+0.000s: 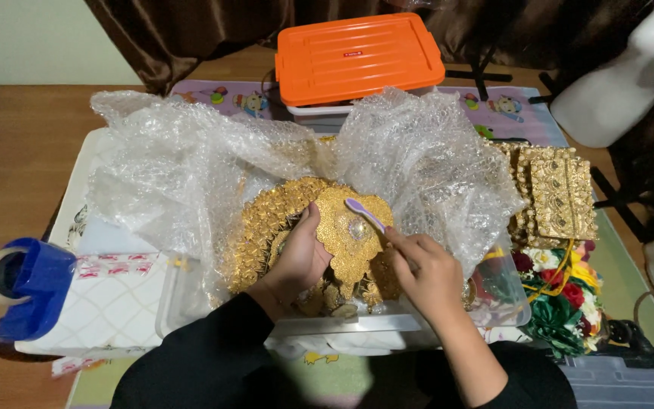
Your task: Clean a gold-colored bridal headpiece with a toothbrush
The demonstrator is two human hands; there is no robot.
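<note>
Left hand (300, 257) grips gold ornament (350, 238) | right hand (425, 273) grasps purple brush (365, 214) atop it

Single head-worn view, steeply downward and close over a cluttered low table (16, 163), facing forward.

ornament piece (348, 231): bright gold, finely embossed, with a pale silvery stone at its middle
toothbrush (364, 213): lilac-purple with a white head
bubble wrap (190, 163): clear, milky white where it bunches, dotted all over
storage box lid (357, 54): plain vivid orange
tape dispenser (28, 288): deep blue, carrying a cream-coloured roll
gold panels (558, 195): dull gold, beaded rows along the edges
fabric flowers (566, 291): red, white, yellow and dark green
sleeves (206, 363): plain black
curtain (183, 26): dark brown
mat (509, 106): pale lilac, printed with small cartoon figures
</note>
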